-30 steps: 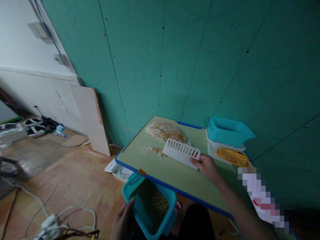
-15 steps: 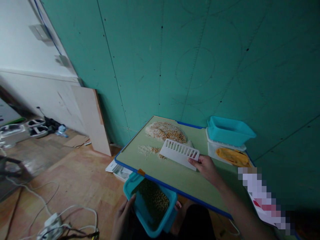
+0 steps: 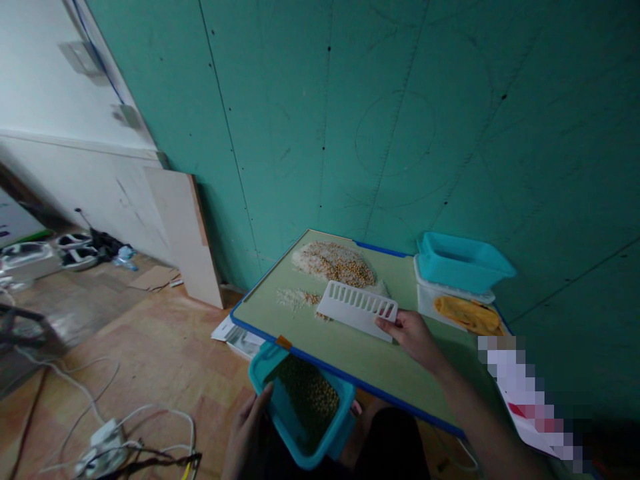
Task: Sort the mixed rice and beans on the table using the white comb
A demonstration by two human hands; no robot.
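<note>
My right hand (image 3: 411, 333) grips the right end of a white slotted scraper (image 3: 357, 309) standing on edge on the green table (image 3: 360, 353). Beside the scraper's left end lies a small patch of mixed white grains and yellow beans (image 3: 299, 297). A bigger heap of the same mix (image 3: 334, 262) sits at the table's far edge. My left hand (image 3: 249, 430) holds a teal box (image 3: 303, 404) of yellowish beans just below the table's near blue edge.
At the table's right stand an empty teal box (image 3: 463, 261) and a white tray with a yellow cloth (image 3: 467, 313). A green wall rises behind. Cables and a power strip (image 3: 105, 441) lie on the wooden floor at left; a board (image 3: 183, 233) leans on the wall.
The scraper has slid a little to the left, toward the small patch of grains. The teal box in my left hand has shifted slightly.
</note>
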